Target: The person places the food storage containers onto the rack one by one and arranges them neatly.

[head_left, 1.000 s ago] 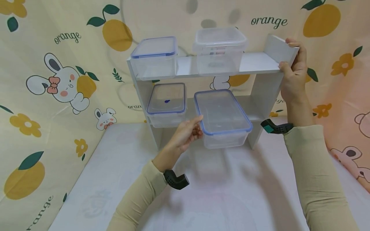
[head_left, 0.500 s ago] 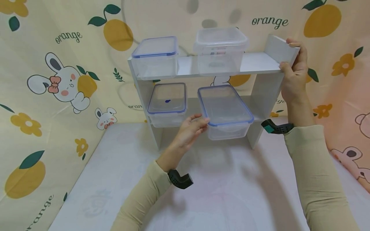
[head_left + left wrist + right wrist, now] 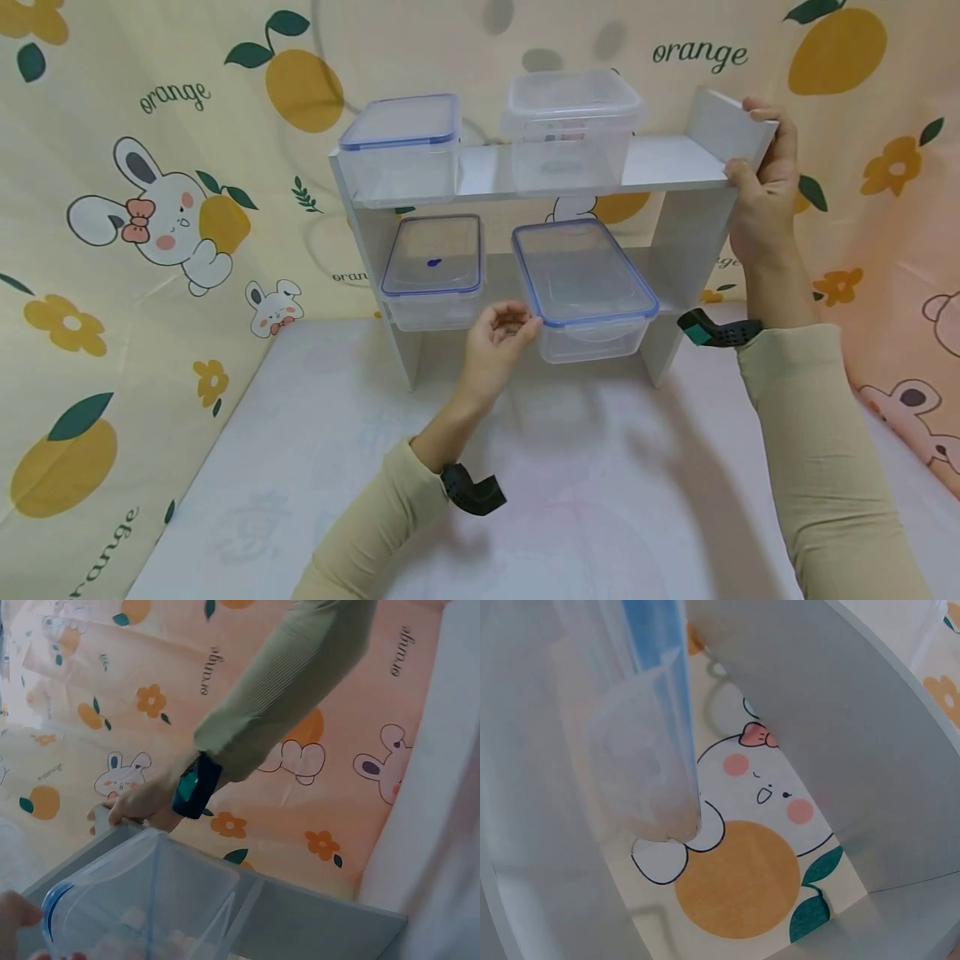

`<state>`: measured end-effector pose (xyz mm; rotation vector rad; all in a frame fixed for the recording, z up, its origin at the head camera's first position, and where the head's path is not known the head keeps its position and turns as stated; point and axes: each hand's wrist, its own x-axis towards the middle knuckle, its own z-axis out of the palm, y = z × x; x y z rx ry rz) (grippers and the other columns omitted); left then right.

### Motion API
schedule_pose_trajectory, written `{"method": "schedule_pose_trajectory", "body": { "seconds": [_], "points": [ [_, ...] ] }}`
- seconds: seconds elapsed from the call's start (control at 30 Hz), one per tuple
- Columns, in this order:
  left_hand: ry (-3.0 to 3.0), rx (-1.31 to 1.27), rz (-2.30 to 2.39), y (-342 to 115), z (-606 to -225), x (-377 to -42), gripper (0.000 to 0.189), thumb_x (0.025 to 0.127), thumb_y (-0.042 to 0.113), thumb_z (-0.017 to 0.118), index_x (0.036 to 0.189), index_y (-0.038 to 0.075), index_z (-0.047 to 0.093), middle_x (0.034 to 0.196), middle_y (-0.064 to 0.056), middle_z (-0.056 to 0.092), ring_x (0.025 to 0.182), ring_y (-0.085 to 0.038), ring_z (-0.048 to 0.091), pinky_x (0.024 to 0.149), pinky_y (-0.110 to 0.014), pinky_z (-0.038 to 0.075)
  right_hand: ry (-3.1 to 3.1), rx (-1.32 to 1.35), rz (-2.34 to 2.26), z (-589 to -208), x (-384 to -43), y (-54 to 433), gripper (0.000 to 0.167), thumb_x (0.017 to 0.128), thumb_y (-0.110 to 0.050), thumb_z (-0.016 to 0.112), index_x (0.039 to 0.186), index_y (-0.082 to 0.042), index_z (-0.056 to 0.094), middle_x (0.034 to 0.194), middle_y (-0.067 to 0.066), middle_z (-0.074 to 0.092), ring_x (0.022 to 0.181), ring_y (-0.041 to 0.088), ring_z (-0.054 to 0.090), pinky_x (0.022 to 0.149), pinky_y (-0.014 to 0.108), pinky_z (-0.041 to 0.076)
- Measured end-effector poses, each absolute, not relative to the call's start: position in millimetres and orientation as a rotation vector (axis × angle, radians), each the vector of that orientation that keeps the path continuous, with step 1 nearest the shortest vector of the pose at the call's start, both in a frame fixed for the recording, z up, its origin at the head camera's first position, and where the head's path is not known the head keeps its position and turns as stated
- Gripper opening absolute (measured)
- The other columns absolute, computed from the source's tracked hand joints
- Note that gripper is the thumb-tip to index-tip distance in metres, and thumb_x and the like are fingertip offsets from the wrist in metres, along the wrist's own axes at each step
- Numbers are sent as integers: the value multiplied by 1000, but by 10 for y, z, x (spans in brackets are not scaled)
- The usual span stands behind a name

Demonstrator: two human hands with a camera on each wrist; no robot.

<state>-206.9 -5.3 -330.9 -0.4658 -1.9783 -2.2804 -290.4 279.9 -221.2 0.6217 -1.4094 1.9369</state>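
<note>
A clear plastic food container with a blue-edged lid sits askew on the lower board of a white shelf unit, its near end jutting past the front edge. At its near left corner is my left hand, fingers loosely curled and thumb tip right at the lid's rim. In the left wrist view, fingertips show beside the container. My right hand grips the upright side panel at the shelf's top right, thumb in front and fingers behind. The right wrist view shows the container inside the bay.
Another lidded container stands on the lower board at left. Up top are a blue-lidded container and a taller clear-lidded one. The unit stands on a white tabletop before a fruit-and-rabbit printed cloth.
The container has gone back and slightly right, deeper into the shelf. My left hand followed it, then turned and curled its fingers at the corner. My right hand has kept its place.
</note>
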Motion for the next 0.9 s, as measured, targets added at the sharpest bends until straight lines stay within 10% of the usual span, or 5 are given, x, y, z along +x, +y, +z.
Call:
{"method": "schedule_pose_trajectory", "body": {
  "seconds": [0.3, 0.9],
  "points": [
    [-1881, -688, -1803, 24, -3402, -1873, 17, 93, 0, 55, 105, -10, 61, 104, -25, 63, 97, -32, 64, 88, -21, 55, -1424, 601, 1930, -2199, -2902, 2791, 47, 87, 15, 39, 121, -16, 46, 148, 0, 39, 132, 20, 35, 120, 36, 31],
    [-1731, -1051, -302, 303, -3442, -1840, 31, 81, 10, 61, 111, 3, 67, 121, -9, 68, 120, -22, 62, 110, -32, 45, -1404, 589, 1953, -2198, -2906, 2790, 47, 86, 15, 38, 121, -16, 46, 146, -1, 40, 131, 20, 35, 120, 37, 29]
  ]
}}
